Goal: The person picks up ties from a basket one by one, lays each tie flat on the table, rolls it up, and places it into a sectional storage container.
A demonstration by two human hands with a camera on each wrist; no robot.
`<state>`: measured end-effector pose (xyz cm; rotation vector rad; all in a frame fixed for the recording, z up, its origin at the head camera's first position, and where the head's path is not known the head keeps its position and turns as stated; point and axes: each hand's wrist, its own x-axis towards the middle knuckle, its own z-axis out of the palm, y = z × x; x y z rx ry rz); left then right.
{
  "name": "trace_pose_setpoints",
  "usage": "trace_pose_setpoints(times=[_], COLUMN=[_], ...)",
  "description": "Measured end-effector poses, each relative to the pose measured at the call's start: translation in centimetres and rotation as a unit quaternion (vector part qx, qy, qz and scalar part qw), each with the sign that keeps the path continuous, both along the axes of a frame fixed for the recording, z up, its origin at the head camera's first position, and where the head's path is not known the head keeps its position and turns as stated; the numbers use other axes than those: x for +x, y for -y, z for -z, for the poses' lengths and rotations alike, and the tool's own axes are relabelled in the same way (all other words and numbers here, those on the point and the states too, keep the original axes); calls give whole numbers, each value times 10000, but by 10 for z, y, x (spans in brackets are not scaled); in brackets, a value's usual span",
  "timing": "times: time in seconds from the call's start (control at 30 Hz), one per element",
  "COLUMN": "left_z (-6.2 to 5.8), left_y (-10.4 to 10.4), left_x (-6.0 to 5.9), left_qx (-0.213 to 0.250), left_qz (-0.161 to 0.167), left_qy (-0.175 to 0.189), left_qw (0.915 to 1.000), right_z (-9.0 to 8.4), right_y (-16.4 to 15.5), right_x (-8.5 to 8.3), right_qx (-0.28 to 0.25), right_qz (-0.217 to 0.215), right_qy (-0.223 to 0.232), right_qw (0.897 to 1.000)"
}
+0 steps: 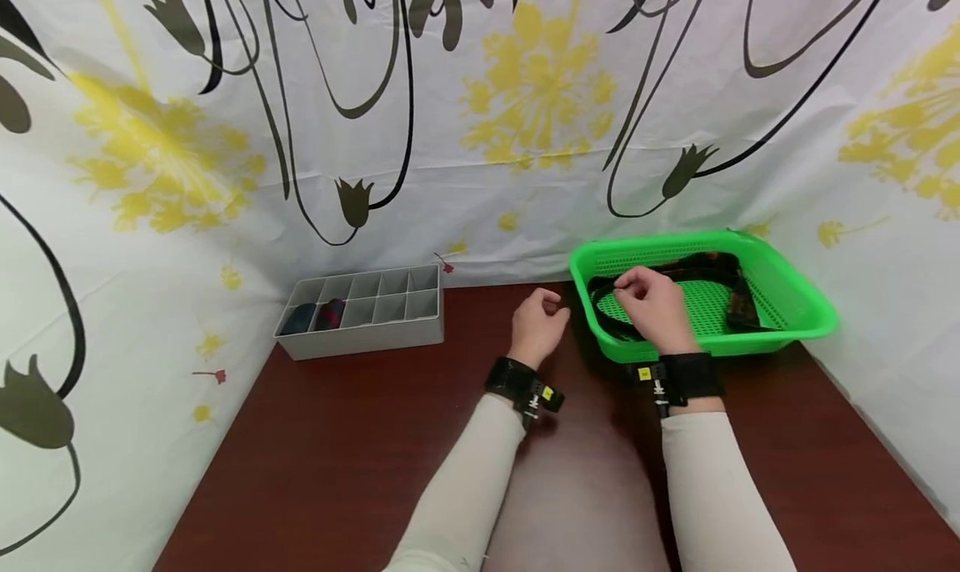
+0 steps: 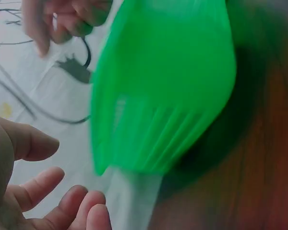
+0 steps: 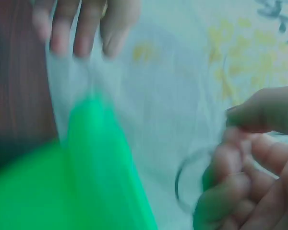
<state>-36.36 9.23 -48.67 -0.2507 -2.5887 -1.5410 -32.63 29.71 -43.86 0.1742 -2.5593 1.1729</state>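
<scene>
Over the left part of a green plastic basket [image 1: 806,318] my right hand [image 1: 656,309] hangs with its fingers loosely curled and the thumb close to the index finger. Nothing shows between them. Beneath it, a black strip [image 1: 600,305] loops along the basket's left side, and a long dark strip of fabric with a brownish pattern [image 1: 708,263], like a necktie, bends along the back and right. My left hand [image 1: 538,326] is in the air left of the basket. Its fingers [image 2: 69,206] are slightly bent, apart from the thumb, and hold nothing.
At the back left stands a grey divided box [image 1: 367,338]. Two of its front-left compartments hold a dark teal roll [image 1: 298,318] and a red and navy roll [image 1: 330,314]. A patterned cloth [image 1: 480,205] hangs behind the dark red-brown table [image 1: 337,439].
</scene>
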Motion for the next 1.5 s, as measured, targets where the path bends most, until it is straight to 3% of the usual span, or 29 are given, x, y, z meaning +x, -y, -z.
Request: trace_pose_setpoints(times=[0.1,0.27,0.37,0.5,0.6,0.67,0.8,0.93,1.0,1.1,1.23,1.37,1.5], left_z=[4,7,8,10,9,8,8,8,8,4,-6,-16,-21], left_y=[-17,-30,-33,-36,-37,-38,-39,-40,-40,-37,-32,-29,-30], left_x=[4,10,10,7,7,7,7,8,9,10,12,14,16], left_qx=[155,933,1648,2347,2493,2379,2076,2024,1861,1156,354,571,822], left_qz=[119,223,352,569,578,533,467,451,470,443,411,747,964], left_qy=[230,711,1045,1384,1448,1373,1206,1212,1196,893,172,-136,-220], left_qw=[9995,9928,9801,9605,9558,9601,9696,9707,9741,9883,9984,9955,9917], right_z=[6,16,17,18,18,18,19,20,19,17,12,10,13], right_y=[-12,-18,-19,-22,-23,-23,-24,-25,-27,-28,-27,-22,-17], right_x=[0,-9,-12,-15,-16,-16,-16,-14,-12,-9,-7,-9,-13], right_qx=[993,2081,2287,2270,2207,2141,1880,1440,1038,142,-1158,-2161,-2548], right_qz=[209,-113,-510,-940,-930,-871,-581,-250,-98,44,-143,-693,-1117], right_qy=[674,1889,2219,2351,2371,2343,2114,1353,1023,810,826,919,961], right_qw=[9925,9596,9465,9404,9415,9443,9574,9800,9893,9966,9897,9696,9557])
